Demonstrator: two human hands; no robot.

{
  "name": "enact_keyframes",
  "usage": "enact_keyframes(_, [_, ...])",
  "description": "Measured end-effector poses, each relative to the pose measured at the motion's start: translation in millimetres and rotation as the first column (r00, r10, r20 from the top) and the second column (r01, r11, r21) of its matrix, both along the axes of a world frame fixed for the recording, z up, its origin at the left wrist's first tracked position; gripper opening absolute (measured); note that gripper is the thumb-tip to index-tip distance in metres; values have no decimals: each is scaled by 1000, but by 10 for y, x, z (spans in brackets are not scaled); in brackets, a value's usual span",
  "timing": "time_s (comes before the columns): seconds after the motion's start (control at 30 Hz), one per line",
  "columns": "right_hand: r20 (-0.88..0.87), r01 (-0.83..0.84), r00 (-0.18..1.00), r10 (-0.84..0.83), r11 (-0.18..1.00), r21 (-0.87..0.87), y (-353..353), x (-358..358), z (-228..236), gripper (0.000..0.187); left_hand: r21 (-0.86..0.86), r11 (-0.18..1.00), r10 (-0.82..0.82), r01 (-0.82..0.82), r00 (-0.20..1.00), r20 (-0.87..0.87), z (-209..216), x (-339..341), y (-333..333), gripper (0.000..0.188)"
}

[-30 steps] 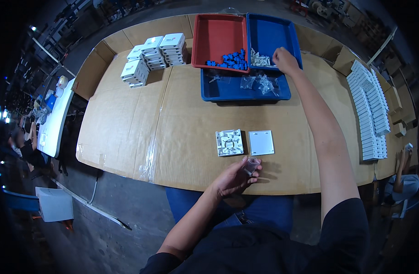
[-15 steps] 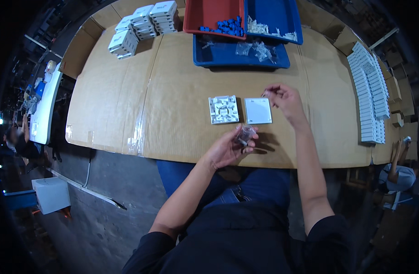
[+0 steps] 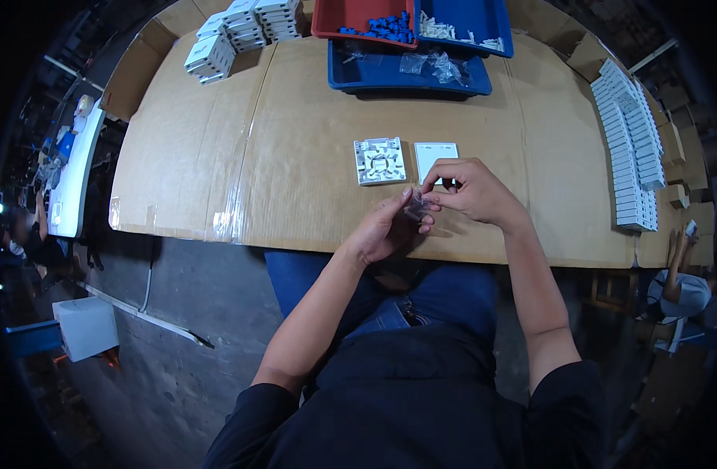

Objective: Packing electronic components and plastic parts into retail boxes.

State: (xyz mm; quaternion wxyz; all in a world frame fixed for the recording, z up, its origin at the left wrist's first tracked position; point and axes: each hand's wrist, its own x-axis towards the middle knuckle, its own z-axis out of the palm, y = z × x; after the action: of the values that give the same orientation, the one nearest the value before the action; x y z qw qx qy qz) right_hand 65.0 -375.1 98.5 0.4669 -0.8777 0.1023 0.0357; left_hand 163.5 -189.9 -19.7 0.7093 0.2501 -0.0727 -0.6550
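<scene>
Low over the table's near edge, my left hand (image 3: 380, 233) is closed around a small clear plastic bag (image 3: 415, 209), its contents too small to make out. The fingers of my right hand (image 3: 477, 191) are bent in a pinch at the bag's upper end, close to my left thumb. Just beyond my hands lies a square white plastic housing (image 3: 380, 162) with its moulded inside facing up. To its right is a flat white square cover (image 3: 434, 152), partly hidden by my right hand.
At the back stand a red tray (image 3: 358, 17) of blue parts, a blue tray (image 3: 502, 23) of white parts and a lower blue tray (image 3: 374, 78) with clear bags. White housings (image 3: 210, 56) are stacked back left, more white units (image 3: 632, 156) at right. People work at both sides.
My right hand has come left and down from beside the cover to the bag in my left hand. The view has shifted, so the table sits higher in the picture.
</scene>
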Motion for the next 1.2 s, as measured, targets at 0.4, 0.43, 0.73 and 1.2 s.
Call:
enact_keyframes(0.4, [-88, -256, 958, 271, 955, 152, -51, 119, -86, 31, -82, 997, 10, -14, 999, -46, -42, -10, 28, 40])
enact_keyframes(0.43, [-3, -302, 953, 303, 949, 86, -39, 116, -140, 36, -104, 994, 24, -26, 999, -23, -52, -12, 32, 39])
enact_keyframes(0.73, [-154, -186, 960, 232, 946, 265, -59, 137, -77, 42, -47, 999, 6, -8, 999, -36, 36, -8, 13, 44])
enact_keyframes(1.2, [301, 414, 909, -288, 708, -572, -2330, 1422, -43, 22, -65, 995, -88, 82, 992, -93, 42, 50, -73, 53])
